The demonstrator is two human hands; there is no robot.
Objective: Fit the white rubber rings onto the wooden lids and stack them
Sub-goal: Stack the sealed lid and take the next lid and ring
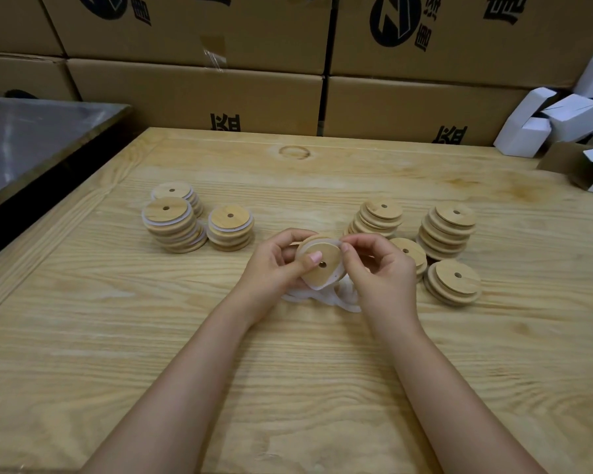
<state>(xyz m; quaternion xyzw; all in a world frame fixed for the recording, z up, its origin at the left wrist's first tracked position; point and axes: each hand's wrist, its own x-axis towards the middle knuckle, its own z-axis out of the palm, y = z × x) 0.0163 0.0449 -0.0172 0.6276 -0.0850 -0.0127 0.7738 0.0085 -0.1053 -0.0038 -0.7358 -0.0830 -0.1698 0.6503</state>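
Observation:
My left hand [274, 265] grips a round wooden lid [322, 271] with a small centre hole, held tilted above the table, thumb pressed on its face. My right hand [377, 268] pinches a white rubber ring [336, 246] stretched partly around that lid's rim. A loose heap of white rings [342, 297] lies on the table just beneath the hands. To the left stand three stacks of lids with white rings fitted [173, 224], [230, 227], [177, 195]. On the right are stacks of bare wooden lids [378, 217], [448, 230], [454, 282].
The work surface is a light wooden table [288, 371]. Cardboard boxes [199, 94] are stacked against its far edge. A metal-topped table [32, 138] sits at the left. White folded cartons [561, 118] pile up at the far right.

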